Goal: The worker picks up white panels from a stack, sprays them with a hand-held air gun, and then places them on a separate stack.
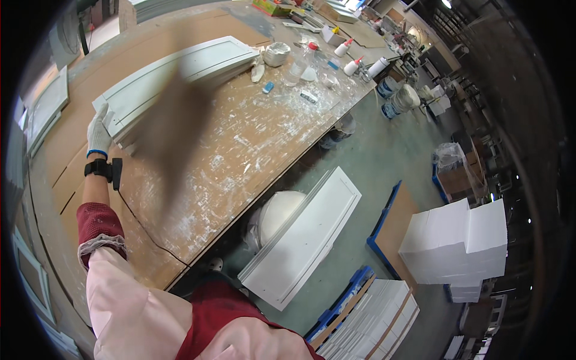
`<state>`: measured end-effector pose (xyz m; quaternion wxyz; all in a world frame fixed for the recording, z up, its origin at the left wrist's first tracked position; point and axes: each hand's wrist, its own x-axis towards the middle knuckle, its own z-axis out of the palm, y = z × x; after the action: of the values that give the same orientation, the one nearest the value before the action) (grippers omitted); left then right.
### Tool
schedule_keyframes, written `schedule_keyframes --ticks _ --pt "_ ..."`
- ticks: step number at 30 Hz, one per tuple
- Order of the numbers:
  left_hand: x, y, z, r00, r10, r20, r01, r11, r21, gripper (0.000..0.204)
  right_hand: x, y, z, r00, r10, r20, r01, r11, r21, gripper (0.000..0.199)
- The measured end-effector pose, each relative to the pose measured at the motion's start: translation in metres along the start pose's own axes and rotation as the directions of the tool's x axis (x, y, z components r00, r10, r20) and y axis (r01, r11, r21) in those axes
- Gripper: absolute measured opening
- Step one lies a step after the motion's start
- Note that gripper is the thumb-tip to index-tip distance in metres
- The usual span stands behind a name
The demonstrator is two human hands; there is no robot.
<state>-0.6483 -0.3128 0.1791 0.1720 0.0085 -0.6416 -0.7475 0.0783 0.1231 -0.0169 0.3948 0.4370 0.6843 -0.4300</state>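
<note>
My left hand (99, 130), in a white knit glove with a blue cuff edge, grips the near left end of a white panel (180, 75). The panel has a recessed, framed face and lies on top of at least one more like it on the workbench (210, 174). On my left wrist sits a black strap with a small device (108, 171), and a thin cable runs from it over the bench. My right hand is out of the picture. A brown blur close to the lens hides part of the panel and bench.
Along the bench's far side stand a clear bottle (298, 69), a white tub (276, 54), red-capped bottles (353, 66) and a blue block (268, 87). Right of the bench are another white panel (306, 240), stacked panels (375, 318), white stacked sheets (450, 246) and buckets (399, 102).
</note>
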Motion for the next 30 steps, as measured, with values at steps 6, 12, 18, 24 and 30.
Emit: schedule_keyframes --ticks 6,12,18,24,30 --pt "-0.086 0.059 0.052 0.993 0.074 0.092 -0.102 0.929 0.355 0.035 0.018 0.072 0.037 0.875 -0.484 -0.015 0.47 0.857 -0.21 0.028" --pt "-0.354 0.057 0.091 -0.148 -0.593 0.791 0.489 0.651 0.58 0.02 -0.024 -0.023 -0.021 0.997 0.078 0.027 -0.071 0.977 -0.2 0.038" --pt "-0.529 -0.024 0.121 -0.254 -0.834 0.49 0.858 0.04 0.513 0.022 -0.007 0.013 -0.043 0.992 0.019 0.123 0.009 0.975 -0.221 0.032" --pt "-0.588 -0.019 0.153 0.359 -0.918 0.167 0.813 0.396 0.427 0.04 -0.002 0.07 -0.07 0.967 -0.158 0.199 0.127 0.979 0.162 0.031" --pt "-0.596 -0.014 0.153 0.545 -0.838 0.007 0.722 0.474 0.504 0.029 -0.002 0.103 -0.091 0.923 -0.325 0.208 0.242 0.908 0.342 0.033"
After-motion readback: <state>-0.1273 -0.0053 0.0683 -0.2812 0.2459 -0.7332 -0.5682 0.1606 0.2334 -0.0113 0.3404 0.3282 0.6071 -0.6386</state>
